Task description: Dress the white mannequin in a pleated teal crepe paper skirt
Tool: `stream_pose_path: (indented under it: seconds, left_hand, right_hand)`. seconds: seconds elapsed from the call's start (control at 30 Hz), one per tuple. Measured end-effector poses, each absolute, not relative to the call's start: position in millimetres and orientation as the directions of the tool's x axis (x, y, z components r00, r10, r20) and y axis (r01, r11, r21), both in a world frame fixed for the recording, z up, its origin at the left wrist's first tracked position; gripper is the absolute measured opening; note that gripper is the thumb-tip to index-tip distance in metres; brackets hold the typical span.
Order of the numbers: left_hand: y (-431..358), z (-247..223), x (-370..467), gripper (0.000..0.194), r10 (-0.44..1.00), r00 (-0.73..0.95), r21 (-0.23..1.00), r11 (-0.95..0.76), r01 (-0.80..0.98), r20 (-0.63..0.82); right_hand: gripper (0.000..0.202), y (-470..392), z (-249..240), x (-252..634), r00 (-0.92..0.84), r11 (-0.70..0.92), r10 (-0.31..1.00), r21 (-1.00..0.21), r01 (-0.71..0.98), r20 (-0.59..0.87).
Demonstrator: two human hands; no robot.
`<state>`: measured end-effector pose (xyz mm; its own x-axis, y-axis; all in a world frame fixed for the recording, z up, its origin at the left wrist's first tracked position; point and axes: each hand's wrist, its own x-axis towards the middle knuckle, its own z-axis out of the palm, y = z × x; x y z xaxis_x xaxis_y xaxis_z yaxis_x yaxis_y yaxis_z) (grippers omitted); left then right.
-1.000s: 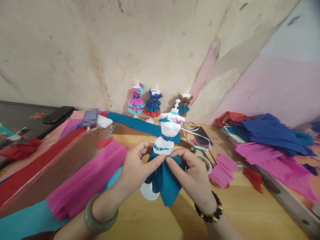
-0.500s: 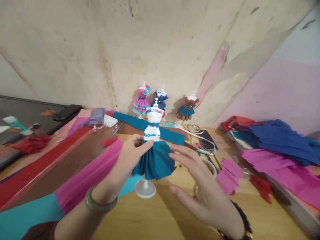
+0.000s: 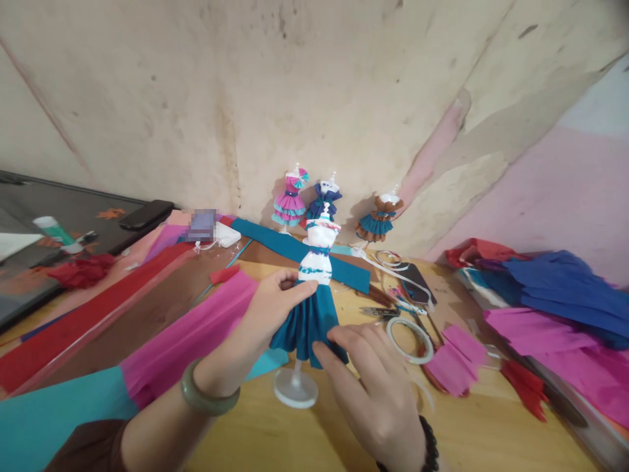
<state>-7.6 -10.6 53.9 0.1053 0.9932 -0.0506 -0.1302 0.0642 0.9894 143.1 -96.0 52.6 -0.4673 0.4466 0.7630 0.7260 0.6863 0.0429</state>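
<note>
Big wood desk point(image 3: 481, 432) under all. Blue paper pile point(image 3: 565, 288) at right. Long red strip point(image 3: 98, 308) at left. White doll form point(image 3: 322, 235) stands at middle of desk, in front of three small dressed forms by wall. Left hand point(image 3: 275, 301) pinches top of teal skirt point(image 3: 308, 321) at form's waist. Right hand point(image 3: 371, 380) has thumb and finger at skirt's low edge; cannot tell if pinching. White tape roll point(image 3: 409, 339) near right hand.

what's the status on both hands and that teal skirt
Left hand pinching teal skirt at mannequin's waist. Right hand at skirt's lower edge, thumb and fingers on it. Tape roll and snips lie beyond right hand.
</note>
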Motion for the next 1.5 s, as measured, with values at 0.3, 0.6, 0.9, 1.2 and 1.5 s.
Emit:
stream_pose_path:
  seconds: [0.3, 0.6, 0.9, 1.2, 1.5]
  left_hand:
    - [-12.0, 60.0, -8.7, 0.023, 0.996, 0.086, 0.992, 0.031, -0.119, -0.021]
    - [-11.7, 57.4, -7.8, 0.027, 0.99, 0.134, 0.99, -0.025, -0.139, 0.044]
    - [-25.0, 54.7, -0.8, 0.019, 0.918, 0.372, 0.985, -0.084, -0.149, 0.135]
    - [-29.1, 57.5, 2.9, 0.02, 0.934, 0.332, 0.988, -0.097, -0.121, 0.133]
    - [-28.8, 56.4, 3.8, 0.027, 0.915, 0.386, 0.99, -0.08, -0.112, 0.118]
  right_hand:
    - [0.022, -92.6, 39.0, 132.8, -0.535, 0.722, 0.425, 0.083, 0.686, 0.73]
    - [0.033, -96.9, 57.8, 146.4, -0.35, 0.774, 0.569, -0.341, 0.533, 0.744]
    - [0.05, -68.8, 43.9, 172.5, 0.081, 0.329, 0.918, -0.86, 0.391, 0.388]
    - [0.051, -71.0, 42.7, 158.5, 0.117, 0.309, 0.925, -0.894, 0.323, 0.362]
    - [0.052, -69.7, 39.6, 155.8, 0.166, 0.291, 0.911, -0.873, 0.392, 0.378]
